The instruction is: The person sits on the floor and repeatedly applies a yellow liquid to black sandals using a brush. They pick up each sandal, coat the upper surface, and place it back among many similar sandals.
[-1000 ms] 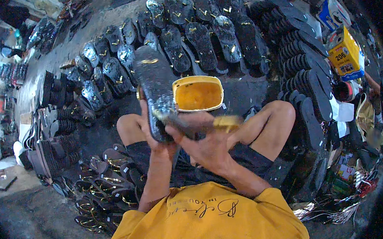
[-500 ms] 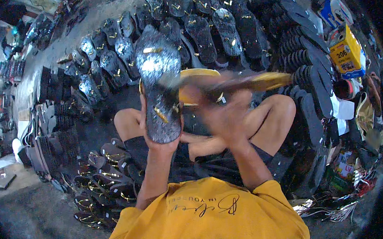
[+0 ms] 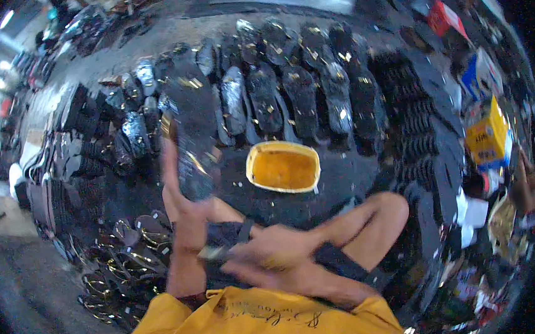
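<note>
black sandal sole (image 3: 191, 138) held upright above the knees, toe end up, glossy with gold flecks, heel end gripped by left hand (image 3: 187, 220), fingers closed round it. right hand (image 3: 268, 255) blurred, low over the lap, just right of the left wrist; seems curled on a small dark thing, cannot tell for sure what or how tight. yellow tub (image 3: 283, 167) of orange glue on the floor just right of the sole, near the right knee. rows of dark soles (image 3: 302, 92) laid out beyond the tub. strap pile (image 3: 115, 267) at lower left. yellow carton (image 3: 490, 134) far right.
</note>
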A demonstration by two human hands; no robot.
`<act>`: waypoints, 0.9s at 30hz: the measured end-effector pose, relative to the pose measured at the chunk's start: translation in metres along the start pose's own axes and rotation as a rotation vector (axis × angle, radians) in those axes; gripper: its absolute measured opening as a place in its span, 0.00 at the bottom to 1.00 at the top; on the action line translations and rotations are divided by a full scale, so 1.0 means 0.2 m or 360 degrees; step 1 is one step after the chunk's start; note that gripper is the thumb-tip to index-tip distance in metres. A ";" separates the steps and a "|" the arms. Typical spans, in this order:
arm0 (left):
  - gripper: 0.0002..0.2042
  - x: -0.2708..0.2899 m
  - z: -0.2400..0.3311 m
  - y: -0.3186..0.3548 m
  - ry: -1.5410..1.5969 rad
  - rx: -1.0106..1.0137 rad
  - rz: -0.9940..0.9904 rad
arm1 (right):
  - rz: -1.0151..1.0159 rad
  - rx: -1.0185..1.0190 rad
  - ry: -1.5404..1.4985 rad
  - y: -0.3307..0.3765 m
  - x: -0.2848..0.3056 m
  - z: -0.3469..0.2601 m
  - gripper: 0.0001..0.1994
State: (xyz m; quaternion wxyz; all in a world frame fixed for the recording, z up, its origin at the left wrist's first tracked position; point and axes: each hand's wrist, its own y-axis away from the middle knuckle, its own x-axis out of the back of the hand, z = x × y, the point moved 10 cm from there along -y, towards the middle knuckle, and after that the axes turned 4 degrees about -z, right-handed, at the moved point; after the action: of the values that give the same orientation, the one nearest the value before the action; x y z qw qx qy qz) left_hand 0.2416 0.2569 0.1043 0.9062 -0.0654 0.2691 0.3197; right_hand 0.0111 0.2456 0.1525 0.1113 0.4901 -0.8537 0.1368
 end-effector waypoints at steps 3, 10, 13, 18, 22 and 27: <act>0.25 -0.02 0.67 -0.35 -0.0433 -0.0863 0.0135 | 0.0950 -0.0632 0.0051 0.10 0.68 0.47 0.23; 0.33 0.48 0.16 -1.78 -0.0029 0.0239 0.0125 | 0.1549 -0.0765 0.0122 0.15 1.07 1.05 0.16; 0.16 0.16 -0.55 -1.96 0.0298 0.0650 0.0359 | 0.1557 -0.0899 0.0284 0.23 1.11 1.09 0.14; 0.13 0.62 -0.70 -2.27 0.0132 0.0434 0.0454 | 0.1535 -0.0870 0.0009 0.07 1.05 1.15 0.15; 0.15 0.62 -0.56 -1.88 -0.0510 0.0191 0.0032 | 0.1535 -0.1091 0.0212 0.16 1.08 1.17 0.27; 0.18 0.46 0.55 -0.41 -0.1538 -0.0139 0.0066 | 0.1873 -0.1076 0.0049 0.34 1.13 1.11 0.36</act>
State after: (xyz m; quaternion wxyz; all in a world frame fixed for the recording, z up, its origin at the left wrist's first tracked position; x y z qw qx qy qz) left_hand 0.4018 0.2739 0.1442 0.9172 0.0579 -0.1948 0.3426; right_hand -0.1708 0.0204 0.0090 0.1776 -0.1199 -0.9724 -0.0929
